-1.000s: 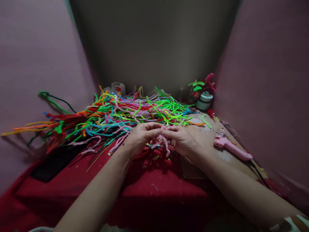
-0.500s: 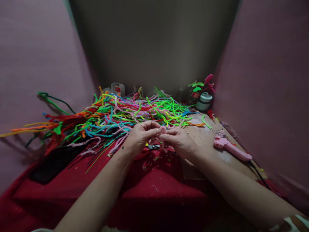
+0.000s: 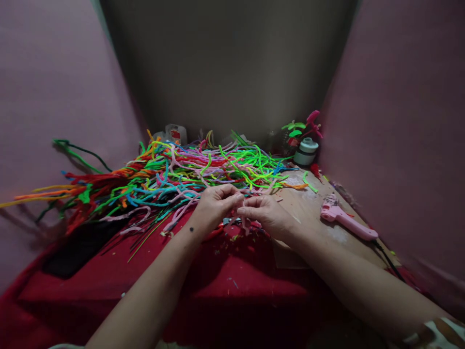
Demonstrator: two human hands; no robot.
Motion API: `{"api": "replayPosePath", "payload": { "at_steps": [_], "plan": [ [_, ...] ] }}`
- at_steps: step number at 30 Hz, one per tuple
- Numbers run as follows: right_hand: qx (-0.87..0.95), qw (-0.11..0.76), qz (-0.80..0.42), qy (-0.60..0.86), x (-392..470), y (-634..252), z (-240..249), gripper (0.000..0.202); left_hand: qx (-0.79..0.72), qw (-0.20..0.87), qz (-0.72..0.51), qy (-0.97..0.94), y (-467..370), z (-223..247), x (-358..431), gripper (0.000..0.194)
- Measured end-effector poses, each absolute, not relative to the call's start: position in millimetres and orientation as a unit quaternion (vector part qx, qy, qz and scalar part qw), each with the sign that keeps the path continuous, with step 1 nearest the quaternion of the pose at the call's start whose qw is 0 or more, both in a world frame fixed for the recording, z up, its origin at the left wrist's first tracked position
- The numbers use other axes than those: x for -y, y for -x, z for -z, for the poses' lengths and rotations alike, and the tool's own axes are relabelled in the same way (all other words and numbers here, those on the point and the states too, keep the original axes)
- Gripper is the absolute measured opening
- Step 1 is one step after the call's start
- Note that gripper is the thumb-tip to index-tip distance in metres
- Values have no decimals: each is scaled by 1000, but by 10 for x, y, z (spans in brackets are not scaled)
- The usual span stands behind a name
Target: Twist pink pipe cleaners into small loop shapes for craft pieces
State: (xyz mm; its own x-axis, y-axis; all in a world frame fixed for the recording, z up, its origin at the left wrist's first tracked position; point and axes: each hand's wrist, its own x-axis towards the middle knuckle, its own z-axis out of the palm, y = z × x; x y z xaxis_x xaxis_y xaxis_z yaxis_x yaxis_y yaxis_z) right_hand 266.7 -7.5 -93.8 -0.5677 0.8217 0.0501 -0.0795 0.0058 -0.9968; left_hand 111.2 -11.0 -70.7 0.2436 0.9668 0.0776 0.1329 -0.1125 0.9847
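Note:
Between my two hands is a pale pink pipe cleaner [image 3: 246, 226], bent, with its ends hanging below my fingers. My left hand [image 3: 218, 203] pinches it from the left with thumb and forefinger. From the right, my right hand [image 3: 267, 212] pinches the same piece, the fingertips of both hands nearly touching. Just beneath them, pliers or cutters [image 3: 232, 221] with a metal head lie on the red cloth [image 3: 232, 281], partly hidden by my hands. A large heap of coloured pipe cleaners [image 3: 203, 165] spreads behind my hands.
A pink glue gun [image 3: 347, 224] with a black cord lies on the brown board [image 3: 308, 208] at the right. Behind it stand a whitish jar [image 3: 305, 151] and a pink and green pipe-cleaner flower [image 3: 313, 121]. A dark flat object [image 3: 72, 252] lies at the left. Walls flank both sides.
My fingertips have drawn closer over the pink pipe cleaner, and its upper loop shows less. My left wrist has turned slightly. Both hands keep their grip.

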Motion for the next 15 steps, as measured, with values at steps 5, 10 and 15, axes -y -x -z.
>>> {"api": "replayPosePath", "payload": {
  "at_steps": [5,10,15],
  "plan": [
    [613,357,-637,302,63,-2657,965,28,-418,478,-412,-654,-1073,665,96,17],
    [609,357,-639,305,60,-2648,985,27,-458,330,-361,-742,-1069,614,127,13],
    [593,362,-652,303,71,-2662,960,28,-456,366,-393,-710,-1080,669,103,14]
  ]
}}
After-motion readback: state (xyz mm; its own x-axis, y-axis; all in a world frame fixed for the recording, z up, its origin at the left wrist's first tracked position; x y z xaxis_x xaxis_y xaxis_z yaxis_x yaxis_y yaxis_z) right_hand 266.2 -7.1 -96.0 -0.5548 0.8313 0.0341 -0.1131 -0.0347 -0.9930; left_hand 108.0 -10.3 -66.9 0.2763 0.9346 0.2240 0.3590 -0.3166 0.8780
